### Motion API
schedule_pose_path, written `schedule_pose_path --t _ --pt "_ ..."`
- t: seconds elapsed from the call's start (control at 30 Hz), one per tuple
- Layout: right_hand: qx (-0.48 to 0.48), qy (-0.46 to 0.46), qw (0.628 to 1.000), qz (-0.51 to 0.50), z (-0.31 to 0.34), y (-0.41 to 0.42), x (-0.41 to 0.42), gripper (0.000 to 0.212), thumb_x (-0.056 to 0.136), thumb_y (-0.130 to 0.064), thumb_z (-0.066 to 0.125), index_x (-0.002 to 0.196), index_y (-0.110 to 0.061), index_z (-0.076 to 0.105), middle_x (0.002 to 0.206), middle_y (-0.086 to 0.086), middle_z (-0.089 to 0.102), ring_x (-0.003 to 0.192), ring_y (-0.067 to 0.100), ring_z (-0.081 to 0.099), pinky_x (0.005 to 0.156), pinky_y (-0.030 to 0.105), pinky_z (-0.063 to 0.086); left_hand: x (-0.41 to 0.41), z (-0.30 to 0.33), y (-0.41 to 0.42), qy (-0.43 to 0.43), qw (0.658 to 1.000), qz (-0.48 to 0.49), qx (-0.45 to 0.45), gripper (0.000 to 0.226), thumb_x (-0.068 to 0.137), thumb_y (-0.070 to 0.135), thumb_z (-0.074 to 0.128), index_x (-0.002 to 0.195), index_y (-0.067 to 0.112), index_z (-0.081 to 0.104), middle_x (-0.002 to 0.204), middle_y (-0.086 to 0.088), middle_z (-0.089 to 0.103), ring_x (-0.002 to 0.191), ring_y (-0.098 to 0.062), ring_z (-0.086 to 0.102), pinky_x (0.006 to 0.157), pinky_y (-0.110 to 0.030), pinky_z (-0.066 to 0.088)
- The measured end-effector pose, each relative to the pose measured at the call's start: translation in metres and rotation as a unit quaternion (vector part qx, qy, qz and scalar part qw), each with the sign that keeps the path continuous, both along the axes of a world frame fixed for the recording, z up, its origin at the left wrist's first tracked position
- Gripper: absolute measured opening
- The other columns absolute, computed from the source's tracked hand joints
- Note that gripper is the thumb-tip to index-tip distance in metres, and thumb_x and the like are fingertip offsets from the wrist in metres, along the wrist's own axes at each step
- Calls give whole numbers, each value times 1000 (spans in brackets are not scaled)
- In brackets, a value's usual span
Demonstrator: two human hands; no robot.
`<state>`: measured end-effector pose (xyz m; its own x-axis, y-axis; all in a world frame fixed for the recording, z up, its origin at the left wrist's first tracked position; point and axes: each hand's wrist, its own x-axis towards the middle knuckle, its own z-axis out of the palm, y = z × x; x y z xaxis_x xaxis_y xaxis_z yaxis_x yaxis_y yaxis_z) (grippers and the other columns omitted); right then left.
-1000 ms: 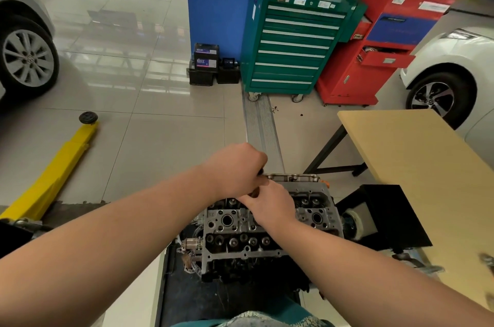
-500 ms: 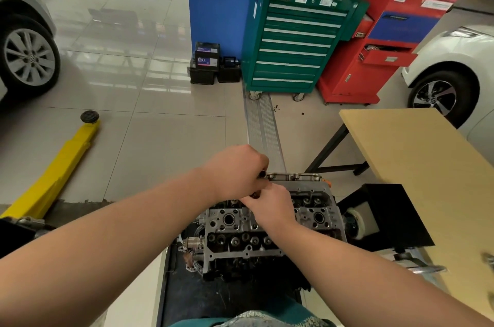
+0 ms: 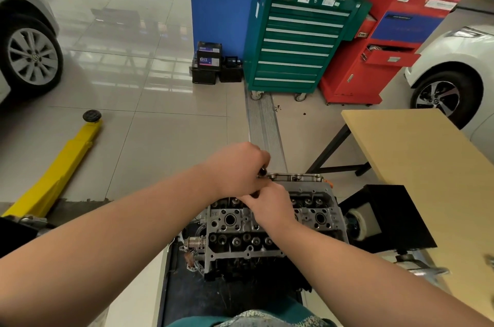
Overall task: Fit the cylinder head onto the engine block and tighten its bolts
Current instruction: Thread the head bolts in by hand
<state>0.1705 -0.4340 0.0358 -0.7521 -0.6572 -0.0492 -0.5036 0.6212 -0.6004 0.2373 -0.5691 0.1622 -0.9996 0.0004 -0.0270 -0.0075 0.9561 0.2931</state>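
Sitting low at six o'clock, its length running nine to three, the cylinder head (image 3: 270, 222) lies directly under both hands: the left hand (image 3: 235, 168) curls around a dark tool handle (image 3: 263, 172), while the right hand (image 3: 270, 206), fingers hidden, steadies it.

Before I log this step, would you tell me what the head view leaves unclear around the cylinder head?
- Tool: only a dark tip shows; the left hand covers the rest.
- Bolt being worked: hidden under the right hand.
- Cylinder head: middle covered by both hands.
- Labels on the green tool cabinet: too small to read.
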Motion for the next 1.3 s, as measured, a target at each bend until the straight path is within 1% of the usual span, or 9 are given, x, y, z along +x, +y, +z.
schedule_pose_path --t 0.2,0.3,0.4,0.5,0.6,0.77,0.9,1.07,1.3 --pt "54 -29 994 89 4 2 -14 18 93 -36 69 105 -23 65 95 -9 67 86 7 55 76 26 41 2 0 -7 -12 993 -119 7 24 96 8 59 115 14 72 108 -2 69 98 -22 66 85 -36 53" --pt "56 -28 996 69 6 0 -9 21 94 -25 64 75 -23 55 71 -11 58 67 8 54 68 28 39 5 1 -3 -17 986 -161 51 42 93 0 59 129 19 69 120 -1 71 109 -21 67 94 -38 55" --pt "27 16 999 16 2 -1 3 27 92 -24 65 74 -26 45 67 -16 45 73 19 57 68 27 34 3 -2 1 17 996 -73 51 48 97 20 65 144 21 54 131 -3 64 109 -22 67 92 -39 58" --pt "9 13 1000 -19 0 1 5 28 92 -47 71 83 -27 52 73 -13 50 76 17 56 68 30 38 -2 -2 3 -4 999 16 -40 39 97 48 63 116 14 66 96 -4 66 90 -26 67 76 -40 58" --pt "17 1 1000 26 2 3 -2 34 90 -51 70 75 -35 44 72 -19 48 70 5 49 59 22 34 -1 -1 6 -16 999 -8 -37 31 101 41 58 98 10 63 76 2 49 80 -27 62 66 -34 46" --pt "27 -42 995 90 4 7 -10 18 96 -29 67 105 -36 53 96 -22 52 90 6 53 80 25 40 3 4 -11 -23 992 -122 -15 22 101 19 58 120 15 68 107 -2 67 96 -23 65 86 -39 53" --pt "5 -8 998 64 2 4 -2 34 95 -24 68 80 -40 42 77 -21 51 71 1 49 68 25 36 7 5 -9 -27 996 -79 22 35 99 20 60 133 19 65 119 -3 71 107 -23 68 90 -36 56" --pt "-43 7 999 -17 0 6 8 26 89 -47 70 77 -42 48 79 -23 51 75 -9 49 63 11 31 0 -4 7 -38 997 58 -38 33 97 46 60 90 15 67 72 -2 57 61 -15 55 47 -26 37" --pt "21 -79 995 58 10 2 -12 13 96 -38 65 104 -28 61 94 -17 60 89 7 59 75 26 43 -1 -1 -4 -36 999 11 -8 24 99 35 60 88 13 58 75 -1 53 75 -28 61 60 -34 47"
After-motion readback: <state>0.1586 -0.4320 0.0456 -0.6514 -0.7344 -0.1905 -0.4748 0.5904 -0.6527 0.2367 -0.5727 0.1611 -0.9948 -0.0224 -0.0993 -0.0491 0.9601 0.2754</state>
